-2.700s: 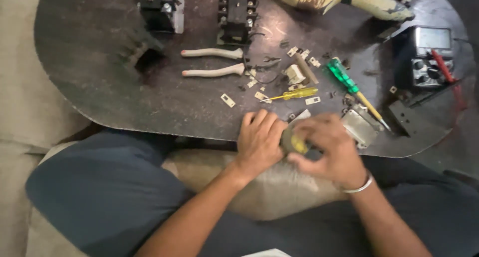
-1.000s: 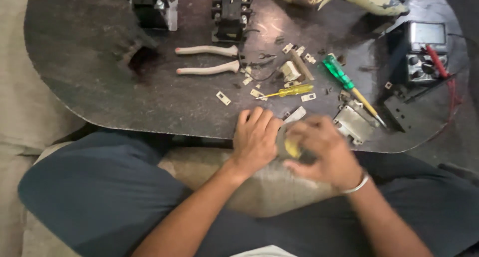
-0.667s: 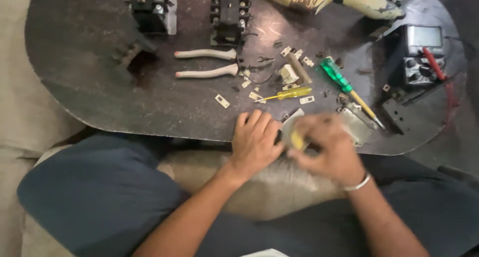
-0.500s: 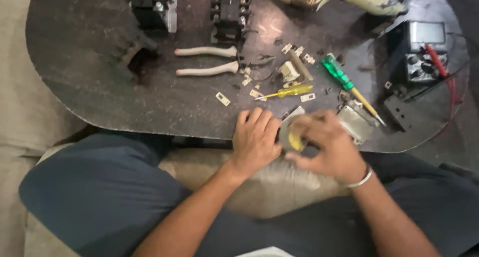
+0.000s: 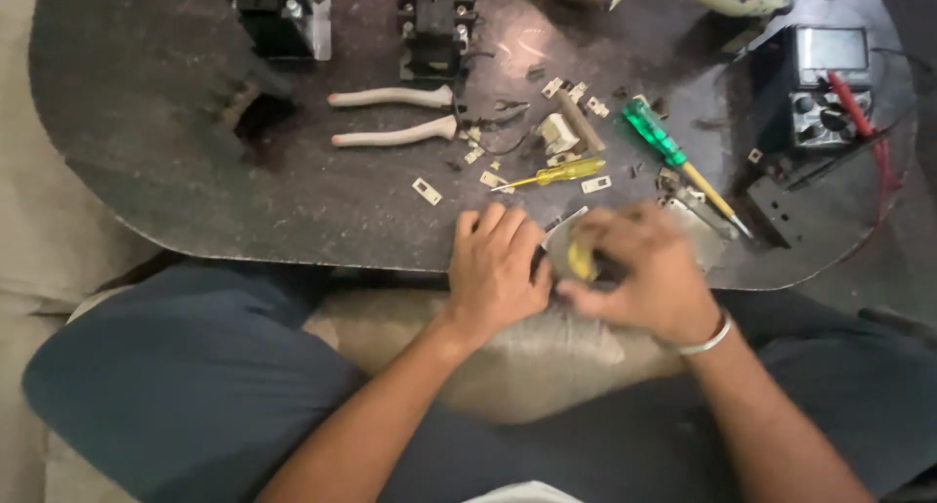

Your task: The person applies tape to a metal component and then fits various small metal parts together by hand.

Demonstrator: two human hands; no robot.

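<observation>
Small yellow-and-grey part (image 5: 578, 256) gripped between left hand (image 5: 498, 269) and right hand (image 5: 649, 274) at near edge of dark oval surface (image 5: 176, 171), yellow screwdriver (image 5: 556, 175) and green screwdriver (image 5: 673, 160) laid just beyond

Left hand (image 5: 498, 269), right hand (image 5: 644, 274) close together, fingers curled.

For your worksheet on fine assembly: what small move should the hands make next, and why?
Probably steady the small yellow-and-grey part with the left hand while the right hand keeps working it. Both hands pinch it at the dark table's near edge, and the right hand looks blurred.
</observation>
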